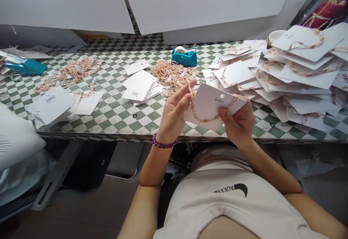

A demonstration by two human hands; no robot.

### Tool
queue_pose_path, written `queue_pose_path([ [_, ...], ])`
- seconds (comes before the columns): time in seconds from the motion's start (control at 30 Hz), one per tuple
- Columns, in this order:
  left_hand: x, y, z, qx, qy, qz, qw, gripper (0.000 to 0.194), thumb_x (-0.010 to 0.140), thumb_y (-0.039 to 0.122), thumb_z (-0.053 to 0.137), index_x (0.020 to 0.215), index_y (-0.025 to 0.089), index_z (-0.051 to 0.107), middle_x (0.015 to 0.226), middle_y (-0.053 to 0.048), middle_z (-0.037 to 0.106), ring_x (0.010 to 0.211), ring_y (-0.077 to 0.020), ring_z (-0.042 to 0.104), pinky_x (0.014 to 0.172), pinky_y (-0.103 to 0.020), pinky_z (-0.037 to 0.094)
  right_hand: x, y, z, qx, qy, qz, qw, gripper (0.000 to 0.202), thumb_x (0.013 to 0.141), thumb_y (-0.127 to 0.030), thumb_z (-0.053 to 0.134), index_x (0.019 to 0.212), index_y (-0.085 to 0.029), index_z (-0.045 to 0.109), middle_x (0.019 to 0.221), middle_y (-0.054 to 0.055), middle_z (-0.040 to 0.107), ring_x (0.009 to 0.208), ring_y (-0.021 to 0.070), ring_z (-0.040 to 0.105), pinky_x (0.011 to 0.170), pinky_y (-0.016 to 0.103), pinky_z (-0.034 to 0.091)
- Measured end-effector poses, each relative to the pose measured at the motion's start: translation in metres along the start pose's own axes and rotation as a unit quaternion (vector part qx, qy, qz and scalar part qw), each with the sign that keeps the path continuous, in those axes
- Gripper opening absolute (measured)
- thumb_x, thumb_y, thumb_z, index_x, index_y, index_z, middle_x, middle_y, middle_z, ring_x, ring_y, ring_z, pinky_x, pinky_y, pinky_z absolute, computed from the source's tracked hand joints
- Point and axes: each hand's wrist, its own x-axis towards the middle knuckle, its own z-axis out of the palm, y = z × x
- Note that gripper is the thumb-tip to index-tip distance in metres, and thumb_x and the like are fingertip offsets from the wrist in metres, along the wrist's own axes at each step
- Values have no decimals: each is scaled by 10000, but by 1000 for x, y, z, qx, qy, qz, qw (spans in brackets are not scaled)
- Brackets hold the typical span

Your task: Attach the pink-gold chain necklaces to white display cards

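Centre of the frame, just above the bench edge: the right hand has a flat white display card pinched, thumb on the printed face, fingers closed behind it, the card tilted and held clear of the bench. A beaded chain, pink and gold, curves across the card's lower part, and the left hand has its grip closed on the chain's end at the card's left edge, fingertips pressed together around the beads; a purple bead bracelet circles that wrist. Behind the hands lies the bench, covered in a green and white checked cloth. Just beyond, a loose tangle of the same glinting chains sits by a teal tape dispenser with a white roll. To the left of centre, a fanned stack of blank white cards. Far left, another scattered heap of chains and more cards. On the right, a broad overlapping pile of finished cards, each with a chain strung across its smooth face.
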Motion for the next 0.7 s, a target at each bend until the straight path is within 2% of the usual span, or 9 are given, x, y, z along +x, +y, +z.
queue_pose_path([
  [0.17,-2,5,3,-7,-16,-24,1000,424,838,493,704,1206,284,687,1121,-19,731,1068,-247,676,864,-334,579,-4,-4,-7,-50,38,-48,997,265,853,-460,654,1068,-321,587,915,51,642,820,223,643,753,387,566],
  [0.27,-3,6,8,-7,-42,-19,999,399,837,497,706,1176,287,699,1117,-15,727,1063,-223,671,870,-308,563,-5,-1,-10,-73,64,-74,992,262,860,-444,652,1070,-296,602,952,60,645,853,219,650,763,368,569],
  [0.37,0,3,15,-20,-71,-16,997,416,825,509,715,1157,260,684,1148,-27,705,1055,-187,657,836,-255,548,-5,5,-12,-60,85,-131,986,254,863,-359,667,1083,-248,604,960,42,654,830,175,652,735,308,561],
  [0.43,4,-1,18,-22,-70,-23,997,452,801,526,731,1130,225,652,1053,-35,704,938,-142,661,772,-221,538,-4,8,-13,-41,89,-155,983,267,861,-306,673,1109,-239,601,984,34,652,848,155,652,747,285,556],
  [0.5,9,-6,21,-15,-46,-12,999,438,774,534,751,1018,203,600,850,-2,671,762,-93,631,694,-194,518,-3,10,-14,-36,96,-148,984,275,870,-299,663,1133,-250,601,1027,36,645,905,161,653,801,300,555],
  [0.57,13,-11,24,0,-18,29,999,429,756,530,764,872,199,516,679,47,579,617,-60,560,606,-170,480,-2,10,-15,-40,104,-129,985,278,872,-326,661,1135,-255,607,1046,41,644,937,174,653,832,319,552],
  [0.63,15,-15,26,20,-13,72,997,438,768,525,755,790,196,467,612,67,515,542,-42,499,531,-152,432,0,10,-17,-42,109,-107,987,279,866,-348,670,1121,-248,614,1017,40,650,897,168,651,803,308,554],
  [0.7,14,-18,28,45,-28,80,995,418,784,509,747,774,186,482,623,58,524,525,-35,478,487,-143,396,2,12,-18,-33,111,-91,989,265,859,-355,677,1092,-245,615,952,28,648,816,147,634,734,279,551],
])
